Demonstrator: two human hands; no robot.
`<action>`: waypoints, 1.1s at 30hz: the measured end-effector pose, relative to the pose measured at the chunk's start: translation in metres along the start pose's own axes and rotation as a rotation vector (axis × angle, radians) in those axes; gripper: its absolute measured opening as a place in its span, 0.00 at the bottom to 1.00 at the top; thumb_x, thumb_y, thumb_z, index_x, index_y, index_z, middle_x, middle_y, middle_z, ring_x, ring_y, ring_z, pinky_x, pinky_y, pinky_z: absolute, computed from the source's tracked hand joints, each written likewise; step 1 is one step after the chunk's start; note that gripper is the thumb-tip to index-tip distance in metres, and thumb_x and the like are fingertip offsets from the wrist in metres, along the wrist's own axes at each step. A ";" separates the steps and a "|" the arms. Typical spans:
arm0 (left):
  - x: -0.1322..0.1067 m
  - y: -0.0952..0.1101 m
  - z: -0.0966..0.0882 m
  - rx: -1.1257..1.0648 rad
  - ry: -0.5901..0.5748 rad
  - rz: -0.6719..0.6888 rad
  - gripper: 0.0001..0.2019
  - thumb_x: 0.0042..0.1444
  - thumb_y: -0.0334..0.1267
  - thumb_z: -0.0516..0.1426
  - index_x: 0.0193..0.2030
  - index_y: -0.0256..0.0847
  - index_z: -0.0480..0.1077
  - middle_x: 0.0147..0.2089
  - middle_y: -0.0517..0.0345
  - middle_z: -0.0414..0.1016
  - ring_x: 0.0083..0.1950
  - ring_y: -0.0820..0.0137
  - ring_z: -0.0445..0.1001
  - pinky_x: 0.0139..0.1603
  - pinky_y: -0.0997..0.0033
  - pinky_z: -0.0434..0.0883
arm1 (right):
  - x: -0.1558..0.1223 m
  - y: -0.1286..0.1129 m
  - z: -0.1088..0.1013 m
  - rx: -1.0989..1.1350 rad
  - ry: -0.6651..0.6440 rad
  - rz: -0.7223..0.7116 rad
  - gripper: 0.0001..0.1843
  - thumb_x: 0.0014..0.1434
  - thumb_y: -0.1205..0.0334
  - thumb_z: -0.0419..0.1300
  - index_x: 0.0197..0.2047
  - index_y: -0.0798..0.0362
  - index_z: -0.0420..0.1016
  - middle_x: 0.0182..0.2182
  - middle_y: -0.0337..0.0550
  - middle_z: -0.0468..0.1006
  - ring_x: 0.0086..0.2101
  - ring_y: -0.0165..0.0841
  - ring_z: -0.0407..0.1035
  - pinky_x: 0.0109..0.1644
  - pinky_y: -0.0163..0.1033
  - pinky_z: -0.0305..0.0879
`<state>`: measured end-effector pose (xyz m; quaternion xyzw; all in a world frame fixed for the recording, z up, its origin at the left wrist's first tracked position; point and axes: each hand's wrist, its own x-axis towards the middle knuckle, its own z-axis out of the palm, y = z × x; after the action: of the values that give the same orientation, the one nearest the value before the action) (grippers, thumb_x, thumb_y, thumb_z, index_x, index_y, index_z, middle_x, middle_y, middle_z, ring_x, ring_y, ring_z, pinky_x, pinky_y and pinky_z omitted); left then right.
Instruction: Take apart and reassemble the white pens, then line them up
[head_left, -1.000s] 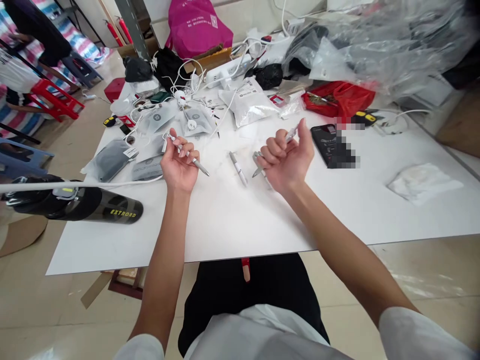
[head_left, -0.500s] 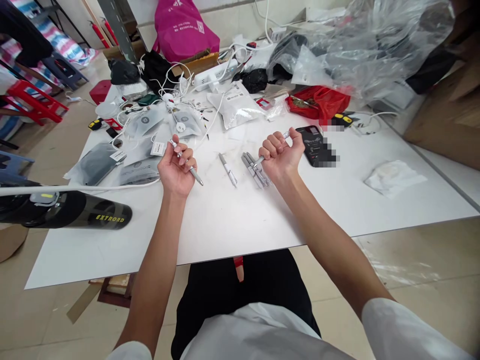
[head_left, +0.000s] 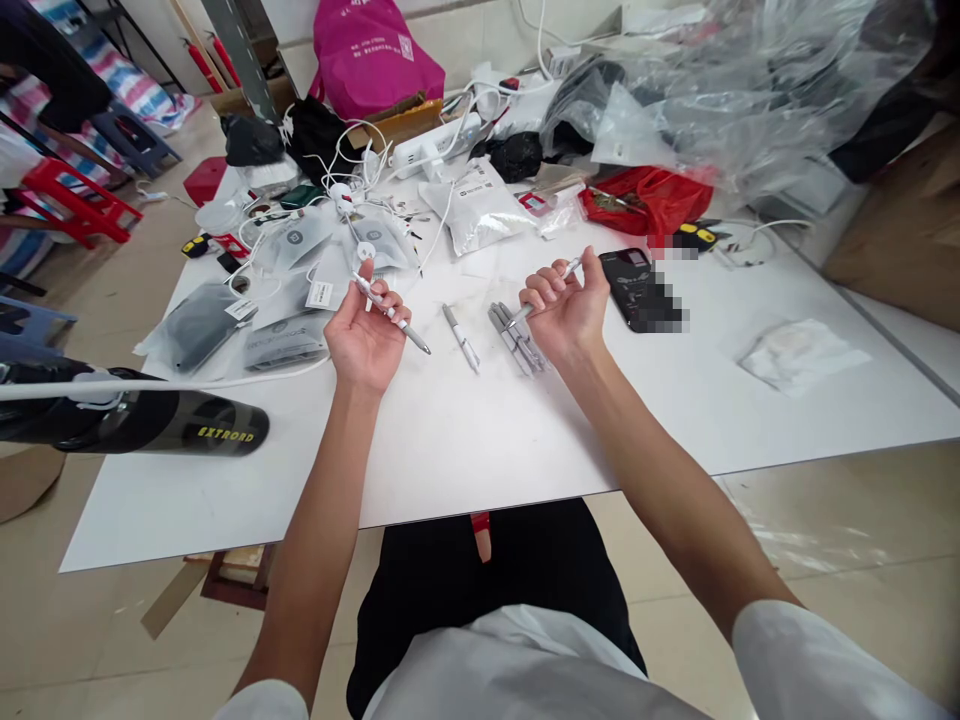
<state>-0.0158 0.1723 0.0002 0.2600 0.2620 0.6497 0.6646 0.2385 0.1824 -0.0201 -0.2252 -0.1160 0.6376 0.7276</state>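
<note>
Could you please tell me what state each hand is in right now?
Left hand: partly curled, holding a pen.
Right hand: closed, holding another pen.

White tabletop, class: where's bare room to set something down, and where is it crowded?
Bare: tabletop between the forearms, bordered by the lone pen, the pen row and the front edge; also between the phone and the crumpled white wrapping. Crowded: the far and left sides, with power strip, pouches, red bag and clear plastic.
</note>
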 end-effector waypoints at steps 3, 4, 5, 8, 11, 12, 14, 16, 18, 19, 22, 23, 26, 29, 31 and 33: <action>-0.001 0.000 0.000 0.023 0.011 0.005 0.18 0.79 0.39 0.46 0.52 0.45 0.78 0.38 0.55 0.74 0.34 0.73 0.74 0.35 0.73 0.74 | 0.001 0.001 -0.003 0.019 0.010 -0.006 0.24 0.65 0.45 0.66 0.29 0.47 0.58 0.18 0.27 0.54 0.18 0.26 0.52 0.21 0.35 0.52; -0.001 0.000 0.000 0.034 0.016 0.010 0.18 0.79 0.39 0.46 0.52 0.45 0.78 0.38 0.55 0.74 0.34 0.73 0.74 0.35 0.72 0.74 | 0.002 0.001 -0.004 0.023 0.010 -0.009 0.23 0.65 0.46 0.66 0.29 0.47 0.58 0.18 0.27 0.54 0.18 0.26 0.52 0.21 0.35 0.52; -0.001 0.000 0.000 0.040 0.018 0.013 0.17 0.78 0.39 0.46 0.53 0.45 0.78 0.38 0.55 0.74 0.34 0.73 0.74 0.35 0.73 0.74 | 0.003 0.001 -0.005 0.027 0.007 -0.012 0.23 0.65 0.47 0.66 0.29 0.47 0.58 0.18 0.27 0.54 0.18 0.25 0.52 0.21 0.35 0.52; -0.001 0.000 0.000 0.046 0.025 0.009 0.17 0.78 0.40 0.47 0.53 0.46 0.78 0.38 0.55 0.75 0.35 0.73 0.74 0.36 0.73 0.74 | 0.005 0.001 -0.008 0.054 -0.013 -0.020 0.21 0.63 0.50 0.67 0.29 0.47 0.59 0.18 0.27 0.54 0.18 0.25 0.52 0.21 0.34 0.51; -0.001 -0.001 0.000 0.068 0.037 0.007 0.16 0.78 0.41 0.48 0.52 0.46 0.78 0.39 0.55 0.75 0.35 0.73 0.74 0.36 0.74 0.74 | 0.004 0.001 -0.007 0.075 -0.024 -0.023 0.20 0.63 0.50 0.66 0.30 0.47 0.60 0.18 0.27 0.53 0.18 0.25 0.52 0.21 0.35 0.51; -0.001 -0.001 0.000 0.068 0.034 0.008 0.16 0.78 0.41 0.48 0.52 0.46 0.78 0.39 0.55 0.75 0.35 0.74 0.74 0.36 0.74 0.74 | 0.004 0.001 -0.006 0.068 -0.020 -0.025 0.20 0.63 0.49 0.66 0.30 0.47 0.60 0.18 0.27 0.54 0.18 0.25 0.52 0.21 0.35 0.52; 0.000 -0.001 -0.001 0.056 0.019 0.010 0.16 0.79 0.41 0.48 0.52 0.46 0.78 0.39 0.56 0.74 0.35 0.74 0.74 0.36 0.74 0.74 | 0.003 0.000 -0.002 0.025 0.003 -0.031 0.21 0.64 0.47 0.66 0.30 0.47 0.60 0.19 0.28 0.55 0.19 0.26 0.54 0.21 0.35 0.54; 0.001 -0.001 -0.001 0.067 0.013 0.016 0.16 0.79 0.42 0.49 0.51 0.46 0.78 0.38 0.56 0.74 0.35 0.74 0.74 0.36 0.74 0.74 | 0.001 0.000 0.002 -0.038 0.032 -0.036 0.22 0.64 0.44 0.66 0.30 0.46 0.60 0.20 0.28 0.56 0.19 0.26 0.55 0.22 0.36 0.56; 0.001 -0.001 0.000 0.115 0.023 0.029 0.14 0.78 0.43 0.51 0.50 0.46 0.78 0.38 0.56 0.75 0.36 0.73 0.75 0.36 0.74 0.74 | 0.000 -0.001 0.004 -0.083 0.043 -0.040 0.24 0.63 0.42 0.66 0.30 0.46 0.60 0.20 0.29 0.57 0.20 0.27 0.56 0.23 0.37 0.57; 0.001 -0.002 0.001 0.146 0.029 0.040 0.12 0.77 0.44 0.53 0.49 0.46 0.78 0.39 0.56 0.75 0.36 0.73 0.75 0.36 0.74 0.74 | 0.000 -0.001 0.004 -0.091 0.041 -0.042 0.24 0.63 0.42 0.67 0.30 0.46 0.60 0.20 0.29 0.56 0.20 0.27 0.56 0.23 0.37 0.58; -0.001 -0.006 0.005 0.278 0.035 0.114 0.09 0.74 0.43 0.57 0.48 0.47 0.79 0.39 0.56 0.76 0.37 0.73 0.75 0.36 0.74 0.73 | 0.001 -0.001 0.004 -0.094 0.058 -0.042 0.24 0.63 0.42 0.67 0.30 0.46 0.59 0.20 0.29 0.56 0.20 0.27 0.56 0.23 0.37 0.58; -0.003 -0.007 0.008 0.348 0.037 0.159 0.08 0.73 0.42 0.59 0.47 0.47 0.79 0.39 0.56 0.76 0.37 0.72 0.75 0.36 0.75 0.72 | 0.002 -0.001 0.003 -0.096 0.075 -0.040 0.24 0.64 0.41 0.66 0.30 0.46 0.59 0.20 0.29 0.56 0.20 0.28 0.56 0.23 0.37 0.58; -0.011 -0.013 0.014 0.640 0.019 0.331 0.05 0.69 0.40 0.63 0.43 0.45 0.81 0.40 0.55 0.77 0.41 0.70 0.75 0.38 0.73 0.71 | 0.004 0.000 0.001 -0.095 0.109 -0.033 0.24 0.64 0.41 0.65 0.31 0.45 0.59 0.20 0.29 0.57 0.20 0.28 0.56 0.23 0.37 0.60; -0.021 -0.019 0.018 0.951 -0.102 0.444 0.06 0.68 0.40 0.64 0.44 0.45 0.83 0.43 0.52 0.78 0.46 0.65 0.76 0.43 0.70 0.71 | 0.006 0.001 0.000 -0.060 0.101 -0.032 0.24 0.64 0.40 0.66 0.32 0.46 0.60 0.21 0.29 0.59 0.21 0.28 0.58 0.23 0.37 0.62; -0.025 -0.022 0.017 1.085 -0.218 0.479 0.08 0.68 0.42 0.62 0.46 0.45 0.83 0.44 0.51 0.78 0.46 0.63 0.75 0.45 0.67 0.72 | 0.006 0.001 0.000 -0.030 0.080 -0.040 0.24 0.63 0.39 0.67 0.32 0.46 0.61 0.21 0.29 0.60 0.21 0.28 0.59 0.24 0.37 0.63; -0.028 -0.026 0.015 1.145 -0.315 0.510 0.10 0.70 0.44 0.61 0.49 0.45 0.83 0.44 0.50 0.78 0.46 0.62 0.74 0.46 0.65 0.71 | 0.006 0.002 0.000 -0.016 0.053 -0.050 0.25 0.62 0.39 0.69 0.32 0.46 0.62 0.21 0.29 0.61 0.21 0.28 0.60 0.25 0.37 0.64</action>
<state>0.0129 0.1441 -0.0059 0.7198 0.3966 0.4985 0.2759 0.2381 0.1888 -0.0218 -0.2448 -0.1075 0.6119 0.7444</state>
